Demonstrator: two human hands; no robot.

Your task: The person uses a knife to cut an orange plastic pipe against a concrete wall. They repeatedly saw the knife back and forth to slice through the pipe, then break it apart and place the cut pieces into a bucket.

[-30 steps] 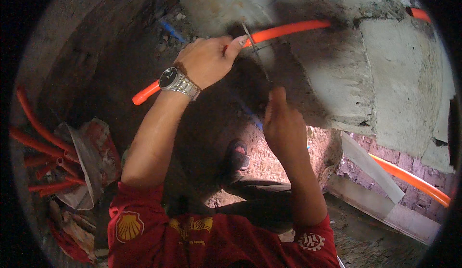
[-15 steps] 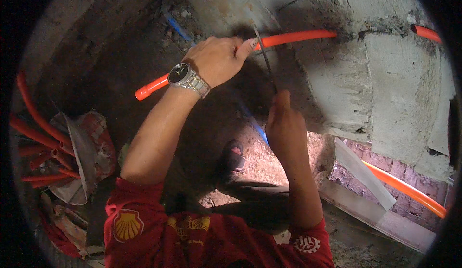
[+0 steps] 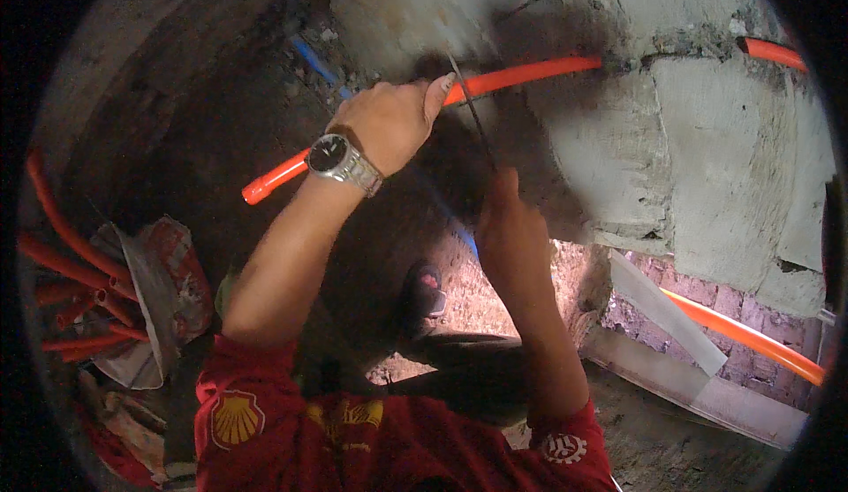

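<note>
The orange pipe [image 3: 530,74] lies ahead of the person, its long axis running aslant from a free, slightly flared end at lower left up to the wall at upper right, with a gentle bend along the way; whether its far end enters the masonry cannot be told. The left hand [image 3: 389,121] is the nearer one, wrapped around the pipe partway along, thumb laid along it toward the right. Just beyond that thumb, a thin, dark blade [image 3: 482,130] crosses the pipe steeply, its tip pointing up and away; how deep it sits, if at all, is unclear. The right hand [image 3: 512,227] is below the pipe and apart from it, closed around the blade's lower end, any handle hidden in the fist. The pipe is smooth, round and faintly glossy, looking like plastic, against the rough grey wall [image 3: 618,152] with its cracked, trowelled plaster. A metal-link watch [image 3: 328,153] with a dark round face sits on the left wrist. Further out, a crumpled pale sack [image 3: 155,320] at left holds curved orange tube offcuts [image 3: 66,258], and at right another orange pipe [image 3: 746,333] runs past a flat greyish strip [image 3: 667,311] and coarse brickwork [image 3: 760,373].
</note>
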